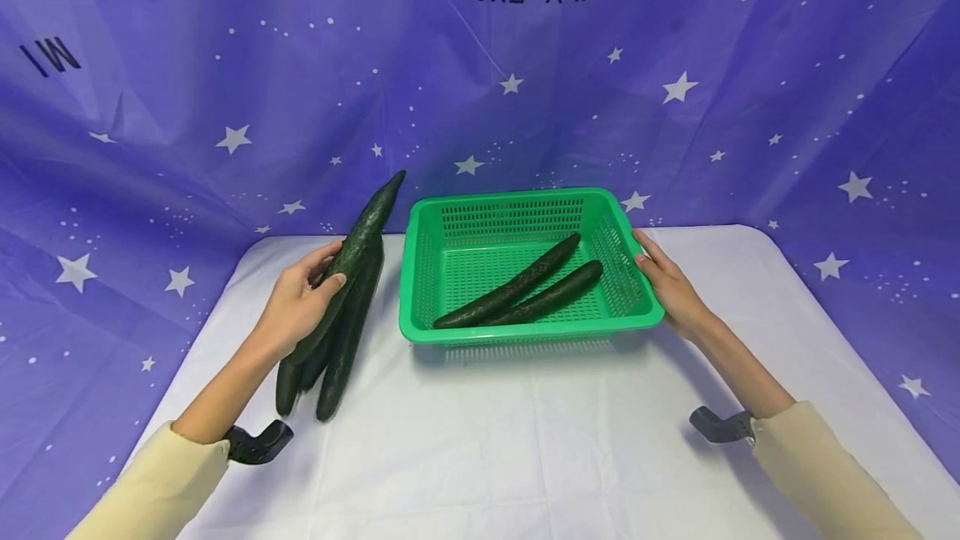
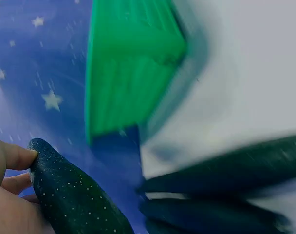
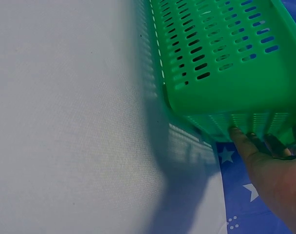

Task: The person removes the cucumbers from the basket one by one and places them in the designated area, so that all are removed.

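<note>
My left hand (image 1: pixel 296 302) grips a long dark green cucumber (image 1: pixel 367 227), thumb on one side and fingers on the other. In the left wrist view, the fingers touch the tapered end of this cucumber (image 2: pixel 72 190). Beneath it lie several more cucumbers (image 1: pixel 348 357) on the table. My right hand (image 1: pixel 675 290) holds the right side of a green plastic basket (image 1: pixel 525 332), thumb at the rim. In the right wrist view, fingers (image 3: pixel 245 146) touch the basket's outer wall. Two cucumbers (image 1: pixel 517 286) lie side by side in the basket.
A white cloth covers the table (image 1: pixel 495 448). Behind it hangs a purple-blue curtain (image 1: pixel 300 90) with white stars and printed letters. Black curved devices (image 1: pixel 258 442) sit at both wrists, by the beige sleeves (image 1: pixel 825 465).
</note>
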The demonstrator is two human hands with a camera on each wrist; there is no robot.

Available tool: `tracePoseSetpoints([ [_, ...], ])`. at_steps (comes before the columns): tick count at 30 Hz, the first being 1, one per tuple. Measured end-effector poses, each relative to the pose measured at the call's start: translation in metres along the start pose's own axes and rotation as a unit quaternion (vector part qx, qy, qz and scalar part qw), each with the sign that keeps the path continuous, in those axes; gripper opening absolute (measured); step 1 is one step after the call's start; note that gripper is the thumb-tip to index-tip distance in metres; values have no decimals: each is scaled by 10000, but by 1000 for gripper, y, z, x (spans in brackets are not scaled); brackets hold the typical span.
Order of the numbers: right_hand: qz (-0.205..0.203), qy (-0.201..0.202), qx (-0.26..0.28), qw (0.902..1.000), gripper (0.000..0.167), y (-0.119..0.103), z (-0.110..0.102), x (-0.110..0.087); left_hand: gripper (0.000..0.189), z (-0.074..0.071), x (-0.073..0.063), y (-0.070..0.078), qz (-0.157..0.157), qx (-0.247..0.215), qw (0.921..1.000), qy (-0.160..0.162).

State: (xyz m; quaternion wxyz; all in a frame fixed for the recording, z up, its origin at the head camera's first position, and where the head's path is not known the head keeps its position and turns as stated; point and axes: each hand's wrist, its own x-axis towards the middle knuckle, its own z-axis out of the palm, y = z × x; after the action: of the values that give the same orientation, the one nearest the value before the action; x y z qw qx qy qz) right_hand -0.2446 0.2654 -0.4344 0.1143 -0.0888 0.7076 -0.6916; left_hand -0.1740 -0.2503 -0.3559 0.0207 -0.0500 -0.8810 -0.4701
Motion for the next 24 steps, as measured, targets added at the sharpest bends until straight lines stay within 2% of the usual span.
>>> tracePoseSetpoints([
  [7, 7, -10, 80, 10000, 64, 1, 0, 0, 58, -19, -7, -44, -605, -117, 9978, 262],
  [13, 17, -4, 44, 10000, 65, 0, 0, 0, 58, -32, -5, -80, -943, -63, 9944, 477],
  [19, 33, 2, 54, 10000, 65, 0, 1, 0, 59, -40, -2, -109, -1249, 14, 9916, 333],
  [24, 45, 24, -11, 10000, 65, 0, 0, 0, 59, -39, -3, -124, -1469, -29, 9890, 176],
])
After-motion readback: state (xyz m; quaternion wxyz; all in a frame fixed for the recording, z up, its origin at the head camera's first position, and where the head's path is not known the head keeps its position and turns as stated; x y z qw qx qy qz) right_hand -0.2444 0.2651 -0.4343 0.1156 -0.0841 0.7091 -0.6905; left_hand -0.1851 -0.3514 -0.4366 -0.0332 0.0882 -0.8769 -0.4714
